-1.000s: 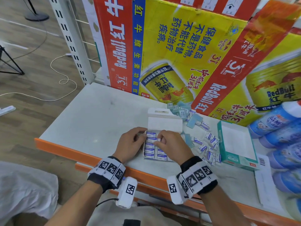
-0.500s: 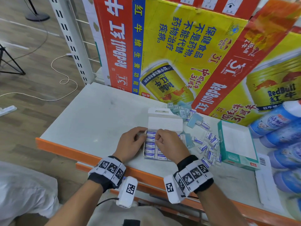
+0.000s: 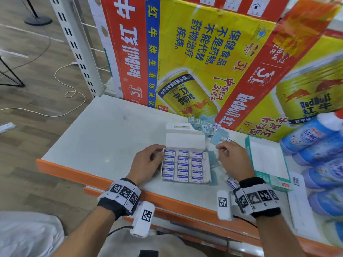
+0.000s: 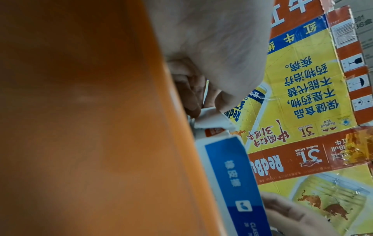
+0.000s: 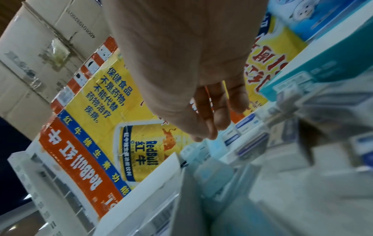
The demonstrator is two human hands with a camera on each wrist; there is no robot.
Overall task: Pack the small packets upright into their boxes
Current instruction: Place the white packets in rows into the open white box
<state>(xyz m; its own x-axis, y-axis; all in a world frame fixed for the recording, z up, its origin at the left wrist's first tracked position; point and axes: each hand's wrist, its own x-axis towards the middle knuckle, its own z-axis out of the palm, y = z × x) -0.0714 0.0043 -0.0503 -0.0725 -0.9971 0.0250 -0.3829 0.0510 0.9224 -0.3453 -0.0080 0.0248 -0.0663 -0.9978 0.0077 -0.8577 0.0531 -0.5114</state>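
Observation:
A white box (image 3: 185,166) with its lid flap up lies near the table's front edge, filled with rows of small eraser packets standing side by side. My left hand (image 3: 148,160) grips the box's left wall, fingers (image 4: 189,95) curled at its corner beside the blue-printed box side (image 4: 232,167). My right hand (image 3: 232,156) hovers to the right of the box over loose packets (image 3: 232,182), with relaxed fingers (image 5: 212,115) holding nothing. More loose packets (image 3: 204,125) lie behind the lid. An open teal box (image 3: 267,160) sits further right.
Red Bull cartons (image 3: 204,62) wall off the back of the table. Blue bottles (image 3: 319,145) lie stacked at the right. A white barcoded sheet (image 3: 297,201) lies by the teal box. The orange shelf edge (image 3: 92,177) runs along the front.
My right hand has lifted off the packets in the white box and moved right, over the loose packets. The left hand stays on the box's left side.

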